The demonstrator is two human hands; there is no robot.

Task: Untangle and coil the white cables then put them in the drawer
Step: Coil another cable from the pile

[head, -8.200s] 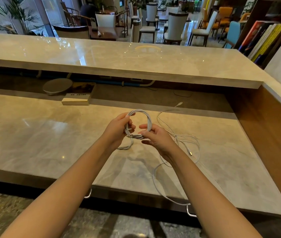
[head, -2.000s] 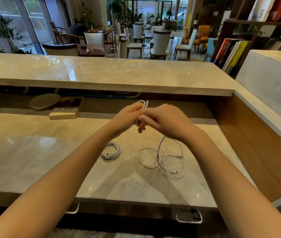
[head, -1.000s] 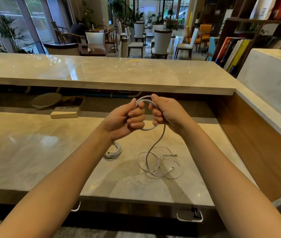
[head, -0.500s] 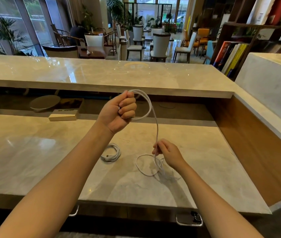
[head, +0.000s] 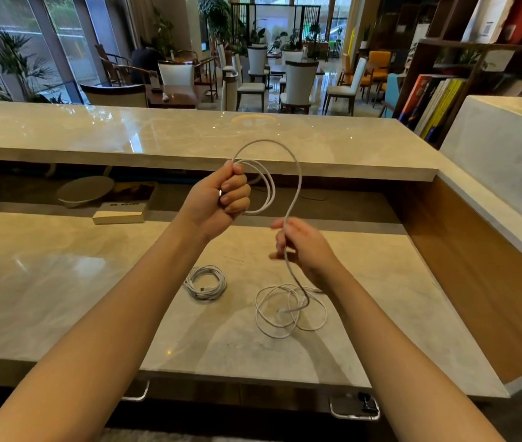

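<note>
A white cable (head: 297,177) runs between both hands above the marble counter (head: 62,282). My left hand (head: 224,199) is a fist around a couple of small loops of it. From there the cable arcs up and right, then drops through my right hand (head: 301,247), which pinches it. Its loose remainder (head: 288,311) lies in untidy loops on the counter below my right hand. A second white cable (head: 207,282), tightly coiled, rests on the counter to the left of that pile. Metal drawer handles (head: 353,409) show under the counter's front edge.
A raised marble ledge (head: 189,135) runs across behind the counter. In the recess under it sit a round grey dish (head: 84,189) and a book (head: 122,208). A wooden side wall (head: 476,266) closes the right side. Chairs and bookshelves stand beyond.
Since the first frame one coil was set down on the counter. Over the last second my right hand dropped to the pile, then rose along the cable, forming a wider arc toward my left hand.
</note>
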